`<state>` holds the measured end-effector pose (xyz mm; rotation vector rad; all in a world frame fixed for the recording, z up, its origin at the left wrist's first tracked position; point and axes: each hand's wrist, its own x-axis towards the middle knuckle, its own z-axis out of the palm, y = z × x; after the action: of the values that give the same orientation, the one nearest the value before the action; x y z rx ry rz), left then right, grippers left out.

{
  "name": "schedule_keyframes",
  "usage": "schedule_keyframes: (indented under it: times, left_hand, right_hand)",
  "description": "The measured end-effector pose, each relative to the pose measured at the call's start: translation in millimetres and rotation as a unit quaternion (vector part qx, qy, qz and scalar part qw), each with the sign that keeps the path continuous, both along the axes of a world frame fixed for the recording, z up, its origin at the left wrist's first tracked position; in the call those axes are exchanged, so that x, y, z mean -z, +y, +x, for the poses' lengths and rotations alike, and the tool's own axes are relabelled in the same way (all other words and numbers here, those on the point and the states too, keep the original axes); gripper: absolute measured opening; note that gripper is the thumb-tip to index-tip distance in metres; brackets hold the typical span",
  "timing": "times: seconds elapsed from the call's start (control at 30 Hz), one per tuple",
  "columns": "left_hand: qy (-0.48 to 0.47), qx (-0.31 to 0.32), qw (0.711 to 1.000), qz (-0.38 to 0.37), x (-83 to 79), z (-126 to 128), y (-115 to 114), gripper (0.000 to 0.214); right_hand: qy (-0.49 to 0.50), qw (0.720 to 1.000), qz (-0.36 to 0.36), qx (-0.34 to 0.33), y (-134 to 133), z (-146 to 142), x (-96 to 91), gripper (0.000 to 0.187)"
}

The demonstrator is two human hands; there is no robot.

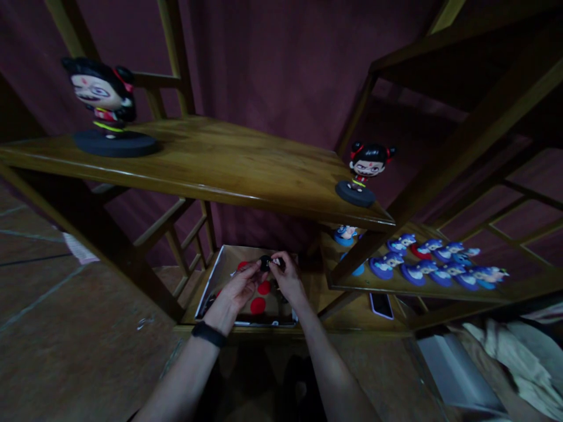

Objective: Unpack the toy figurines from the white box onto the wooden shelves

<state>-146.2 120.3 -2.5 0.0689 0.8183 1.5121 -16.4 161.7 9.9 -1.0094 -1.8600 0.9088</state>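
Over a shallow open box (pixel 214 281), my two hands come together on a small figurine (pixel 266 262) with a black round base. Fingers of my left hand (pixel 241 286) are closed on its base end. My right hand (pixel 285 276) pinches its other side, and the fingers hide most of its body. Inside the box below lie several round red pieces (pixel 258 305) and some dark items too dim to make out. A black band (pixel 209 334) circles my left wrist.
Above stands a wooden shelf (pixel 246 158) with a large figurine (pixel 105 105) at left and another figurine (pixel 367 167) at right. Several blue-purple figurines (pixel 420 269) crowd the lower right shelf. A phone (pixel 381 305) lies below them. Wooden posts flank the box.
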Motion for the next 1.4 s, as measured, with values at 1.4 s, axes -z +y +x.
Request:
schedule_keyframes:
  times: [1.4]
  left_hand:
    - [0.290,-0.039,0.956,-0.032,7.2,2,-8,0.035]
  right_hand:
    - [-0.180,0.973,0.086,-0.119,-2,5,8.9,0.021]
